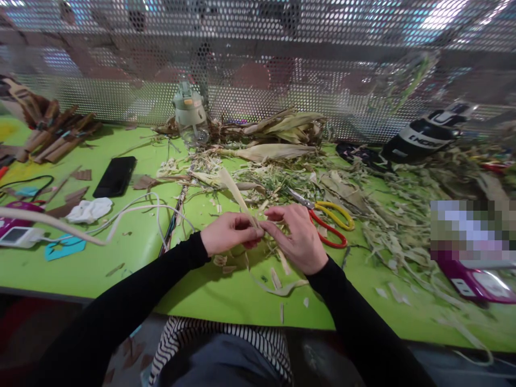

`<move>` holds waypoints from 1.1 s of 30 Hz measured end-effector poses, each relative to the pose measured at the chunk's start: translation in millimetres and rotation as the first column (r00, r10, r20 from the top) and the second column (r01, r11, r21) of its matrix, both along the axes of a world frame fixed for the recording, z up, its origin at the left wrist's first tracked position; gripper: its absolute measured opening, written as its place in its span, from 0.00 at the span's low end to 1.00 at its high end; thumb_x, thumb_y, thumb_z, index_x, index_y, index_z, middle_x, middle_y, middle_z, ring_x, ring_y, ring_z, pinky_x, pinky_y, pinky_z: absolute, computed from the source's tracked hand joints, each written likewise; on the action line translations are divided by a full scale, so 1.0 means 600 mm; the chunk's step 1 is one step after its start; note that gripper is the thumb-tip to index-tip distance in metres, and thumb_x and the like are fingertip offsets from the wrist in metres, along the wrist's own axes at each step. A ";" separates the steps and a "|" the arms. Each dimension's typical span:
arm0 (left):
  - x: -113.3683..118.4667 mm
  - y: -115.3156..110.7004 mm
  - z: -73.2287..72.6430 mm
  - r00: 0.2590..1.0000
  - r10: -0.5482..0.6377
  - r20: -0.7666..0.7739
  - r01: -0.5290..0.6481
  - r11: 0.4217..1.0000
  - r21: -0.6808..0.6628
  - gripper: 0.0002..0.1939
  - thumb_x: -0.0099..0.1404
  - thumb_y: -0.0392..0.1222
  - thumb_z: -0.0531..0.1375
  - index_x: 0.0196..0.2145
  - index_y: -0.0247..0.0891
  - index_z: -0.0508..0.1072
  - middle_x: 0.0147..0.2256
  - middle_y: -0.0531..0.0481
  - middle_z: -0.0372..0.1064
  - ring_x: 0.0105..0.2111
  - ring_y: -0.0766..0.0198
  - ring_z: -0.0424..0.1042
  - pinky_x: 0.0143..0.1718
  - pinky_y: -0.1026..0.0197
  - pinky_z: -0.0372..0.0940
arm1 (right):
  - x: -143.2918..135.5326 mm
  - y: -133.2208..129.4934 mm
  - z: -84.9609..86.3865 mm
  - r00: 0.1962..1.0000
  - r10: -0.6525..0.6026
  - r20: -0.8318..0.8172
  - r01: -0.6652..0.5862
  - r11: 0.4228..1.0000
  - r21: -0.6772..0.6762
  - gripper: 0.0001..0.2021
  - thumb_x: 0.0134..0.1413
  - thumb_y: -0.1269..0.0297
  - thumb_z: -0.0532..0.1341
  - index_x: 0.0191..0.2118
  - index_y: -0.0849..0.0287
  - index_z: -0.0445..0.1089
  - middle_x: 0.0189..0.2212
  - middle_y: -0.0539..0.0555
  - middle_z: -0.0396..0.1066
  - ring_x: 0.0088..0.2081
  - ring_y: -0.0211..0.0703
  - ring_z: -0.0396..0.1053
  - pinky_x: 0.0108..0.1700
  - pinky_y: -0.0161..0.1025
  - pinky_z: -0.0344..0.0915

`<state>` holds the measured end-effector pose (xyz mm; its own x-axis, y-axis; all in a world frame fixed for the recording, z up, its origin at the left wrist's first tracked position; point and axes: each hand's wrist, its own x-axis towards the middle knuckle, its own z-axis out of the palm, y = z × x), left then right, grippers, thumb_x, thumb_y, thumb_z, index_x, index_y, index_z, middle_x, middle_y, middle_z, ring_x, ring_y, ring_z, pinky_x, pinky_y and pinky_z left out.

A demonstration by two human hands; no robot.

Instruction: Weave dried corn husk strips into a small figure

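Note:
A pale strip of dried corn husk [234,191] rises between my two hands, its wide end pointing up and away. My left hand [228,234] pinches its lower part between thumb and fingers. Close against it, my right hand [296,236] grips the same spot with thumb and forefinger, the other fingers curled over. A thin loose ribbon of husk [278,292] curves across the table below my hands. Scissors with red and yellow handles [332,215] lie just beyond my right hand, blades pointing away to the left.
The green table [133,269] bears heaps of husk scraps [278,177]. A clear bottle [191,115] stands before the perforated metal screen [250,80]; a black bottle [423,137] leans at right. A phone [115,176], white cable [121,215] and tissue [88,209] lie left.

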<state>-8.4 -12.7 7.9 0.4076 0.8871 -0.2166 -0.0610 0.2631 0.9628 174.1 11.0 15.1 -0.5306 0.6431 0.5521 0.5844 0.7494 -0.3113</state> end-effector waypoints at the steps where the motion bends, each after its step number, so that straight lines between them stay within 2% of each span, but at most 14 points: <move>1: 0.001 0.000 0.000 0.999 0.025 -0.025 -0.025 1.000 0.006 0.10 0.57 0.42 0.64 0.30 0.31 0.72 0.22 0.53 0.68 0.21 0.72 0.67 0.28 0.66 0.65 | 0.000 -0.001 0.000 1.000 -0.013 -0.003 0.013 1.000 0.009 0.07 0.60 0.60 0.57 0.38 0.57 0.66 0.29 0.53 0.72 0.33 0.45 0.65 0.37 0.42 0.58; 5: 0.002 0.000 -0.003 0.982 0.108 -0.153 -0.100 0.993 0.058 0.11 0.58 0.44 0.61 0.26 0.32 0.69 0.20 0.54 0.66 0.19 0.72 0.65 0.24 0.67 0.62 | -0.003 -0.006 0.002 0.999 -0.010 -0.030 0.010 1.000 0.018 0.06 0.58 0.61 0.59 0.36 0.57 0.65 0.27 0.52 0.70 0.31 0.43 0.65 0.36 0.42 0.59; 9: 0.000 0.000 -0.005 0.928 0.174 -0.330 -0.118 0.976 0.181 0.11 0.58 0.43 0.60 0.23 0.34 0.68 0.19 0.55 0.63 0.19 0.71 0.62 0.22 0.67 0.58 | -0.007 -0.013 0.005 0.992 0.107 -0.072 -0.116 0.984 -0.136 0.05 0.57 0.63 0.59 0.36 0.59 0.64 0.29 0.52 0.70 0.29 0.39 0.65 0.32 0.38 0.63; 12: 0.000 -0.004 0.001 0.841 0.203 -0.501 -0.022 0.939 0.344 0.10 0.57 0.42 0.60 0.22 0.34 0.68 0.18 0.56 0.60 0.19 0.71 0.57 0.22 0.67 0.52 | -0.007 -0.019 0.013 0.978 0.149 -0.146 -0.188 0.934 -0.304 0.08 0.56 0.61 0.60 0.38 0.59 0.65 0.30 0.53 0.71 0.28 0.37 0.67 0.30 0.36 0.65; 14: 0.001 -0.008 0.005 0.807 0.183 -0.562 0.073 0.913 0.402 0.09 0.57 0.42 0.60 0.23 0.34 0.70 0.18 0.56 0.60 0.19 0.72 0.55 0.22 0.66 0.51 | -0.006 -0.022 0.019 0.967 0.163 -0.196 -0.231 0.887 -0.400 0.10 0.57 0.58 0.59 0.39 0.60 0.67 0.33 0.54 0.72 0.31 0.39 0.69 0.31 0.37 0.67; 16: 0.002 -0.010 0.006 0.803 0.137 -0.581 0.132 0.909 0.396 0.11 0.59 0.44 0.59 0.25 0.34 0.72 0.19 0.56 0.61 0.18 0.72 0.56 0.23 0.66 0.51 | -0.005 -0.023 0.022 0.948 0.164 -0.274 -0.283 0.827 -0.485 0.12 0.61 0.58 0.54 0.42 0.59 0.68 0.35 0.55 0.73 0.33 0.40 0.71 0.33 0.38 0.69; 19: 0.003 -0.011 0.001 0.851 0.086 -0.518 0.128 0.923 0.364 0.14 0.62 0.48 0.56 0.29 0.34 0.73 0.20 0.54 0.65 0.19 0.71 0.59 0.23 0.66 0.54 | -0.006 -0.020 0.016 0.930 0.094 -0.355 -0.294 0.771 -0.565 0.14 0.65 0.59 0.48 0.43 0.59 0.68 0.31 0.53 0.73 0.30 0.39 0.71 0.33 0.38 0.70; 22: 0.003 -0.009 -0.005 0.889 0.055 -0.455 0.119 0.930 0.346 0.16 0.64 0.50 0.54 0.32 0.35 0.73 0.23 0.52 0.69 0.22 0.68 0.65 0.25 0.66 0.59 | -0.010 -0.016 0.004 0.944 0.019 -0.329 -0.214 0.796 -0.566 0.09 0.61 0.59 0.54 0.41 0.58 0.67 0.30 0.53 0.72 0.31 0.40 0.71 0.33 0.39 0.70; 25: 0.003 -0.009 -0.004 0.859 0.055 -0.510 0.157 0.918 0.363 0.16 0.65 0.48 0.51 0.28 0.36 0.72 0.24 0.51 0.70 0.24 0.67 0.67 0.27 0.65 0.61 | -0.012 -0.012 -0.003 0.953 -0.030 -0.302 -0.143 0.833 -0.535 0.11 0.56 0.59 0.60 0.42 0.58 0.66 0.30 0.52 0.70 0.30 0.39 0.70 0.31 0.38 0.70; 27: 0.005 -0.011 -0.002 0.832 0.080 -0.549 0.172 0.904 0.392 0.15 0.65 0.45 0.51 0.27 0.36 0.72 0.24 0.51 0.70 0.24 0.67 0.67 0.29 0.65 0.61 | -0.013 -0.010 -0.003 0.959 -0.044 -0.281 -0.114 0.845 -0.522 0.14 0.55 0.58 0.61 0.45 0.58 0.65 0.27 0.50 0.68 0.26 0.38 0.67 0.27 0.36 0.67; 29: 0.008 -0.015 0.001 0.825 0.079 -0.560 0.173 0.907 0.383 0.15 0.65 0.44 0.51 0.27 0.36 0.72 0.24 0.51 0.70 0.24 0.66 0.67 0.29 0.64 0.61 | -0.013 -0.011 -0.003 0.965 -0.038 -0.259 -0.092 0.878 -0.470 0.11 0.55 0.58 0.61 0.42 0.58 0.68 0.26 0.50 0.67 0.25 0.37 0.64 0.24 0.35 0.64; 31: 0.011 -0.017 0.004 0.848 0.025 -0.529 0.160 0.940 0.301 0.14 0.64 0.44 0.53 0.25 0.36 0.71 0.23 0.51 0.69 0.24 0.66 0.67 0.29 0.64 0.62 | -0.014 -0.013 -0.004 0.962 -0.026 -0.273 -0.092 0.908 -0.409 0.08 0.56 0.59 0.61 0.36 0.58 0.70 0.30 0.52 0.69 0.25 0.36 0.63 0.25 0.35 0.63; 33: 0.015 -0.018 0.007 0.894 -0.039 -0.447 0.126 0.978 0.168 0.14 0.63 0.43 0.55 0.23 0.35 0.70 0.21 0.52 0.69 0.23 0.67 0.68 0.30 0.64 0.63 | -0.014 -0.018 -0.006 0.935 -0.012 -0.354 -0.146 0.897 -0.418 0.06 0.57 0.61 0.59 0.35 0.57 0.69 0.34 0.53 0.71 0.24 0.34 0.62 0.24 0.34 0.62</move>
<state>0.5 -23.7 11.8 0.3833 0.8962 -0.2232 0.3929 0.0605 0.9176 165.4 0.4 11.6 -0.4120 0.8276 0.3812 0.3361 0.5269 -0.7807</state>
